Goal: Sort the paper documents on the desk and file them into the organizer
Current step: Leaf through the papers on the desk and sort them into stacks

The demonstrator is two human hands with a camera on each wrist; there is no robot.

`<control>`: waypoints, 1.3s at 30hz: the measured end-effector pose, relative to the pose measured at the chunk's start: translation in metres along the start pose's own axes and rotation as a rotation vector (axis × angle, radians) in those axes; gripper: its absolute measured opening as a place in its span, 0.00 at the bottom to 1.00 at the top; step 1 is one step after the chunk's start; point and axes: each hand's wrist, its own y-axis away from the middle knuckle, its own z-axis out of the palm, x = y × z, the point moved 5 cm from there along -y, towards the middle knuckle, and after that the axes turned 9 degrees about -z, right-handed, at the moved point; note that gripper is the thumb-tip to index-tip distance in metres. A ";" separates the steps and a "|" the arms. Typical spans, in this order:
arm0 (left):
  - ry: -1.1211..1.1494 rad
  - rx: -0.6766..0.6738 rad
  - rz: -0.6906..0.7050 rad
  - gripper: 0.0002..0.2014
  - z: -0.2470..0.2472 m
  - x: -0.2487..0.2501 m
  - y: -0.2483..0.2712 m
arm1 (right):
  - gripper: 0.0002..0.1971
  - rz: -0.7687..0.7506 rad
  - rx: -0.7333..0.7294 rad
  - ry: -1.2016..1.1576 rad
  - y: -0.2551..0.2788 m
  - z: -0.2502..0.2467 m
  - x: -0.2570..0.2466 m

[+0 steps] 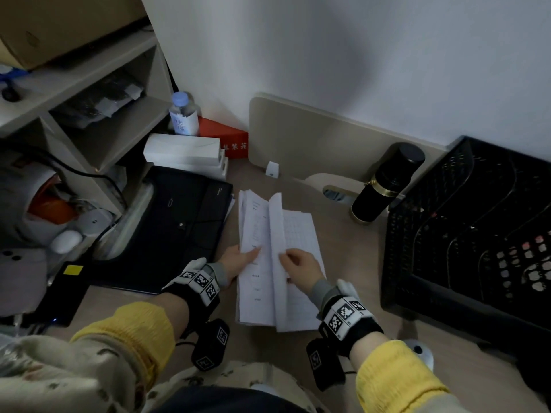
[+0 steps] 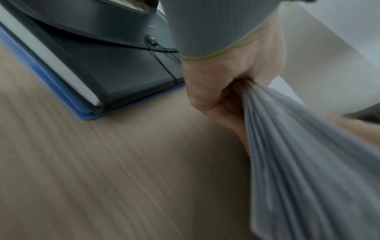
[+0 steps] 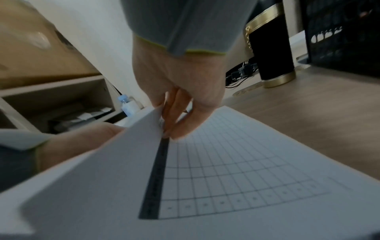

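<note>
The person is wearing a pale, small-patterned garment with bright yellow knitted cuffs showing at both forearms. The left hand (image 1: 237, 259) and right hand (image 1: 301, 263) are each wearing a thin grey ribbed under-cuff edged in yellow-green, reaching onto the base of the hand. Each wrist is carrying a black strap with white blocks bearing black-and-white square code markers, and a small black camera unit with a thin black cable is hanging below it.
</note>
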 end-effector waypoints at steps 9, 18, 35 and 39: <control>-0.050 -0.002 0.021 0.33 0.003 -0.002 0.002 | 0.19 -0.007 -0.257 -0.055 0.019 0.017 -0.011; -0.029 -0.052 0.108 0.22 0.005 0.006 0.012 | 0.19 0.051 0.065 -0.137 0.022 -0.008 0.006; -0.054 -0.203 0.199 0.23 0.017 0.042 0.045 | 0.27 0.227 0.584 -0.372 0.057 -0.076 0.019; -0.099 -0.164 0.256 0.26 0.018 0.042 0.050 | 0.27 0.190 0.624 -0.404 0.063 -0.078 0.012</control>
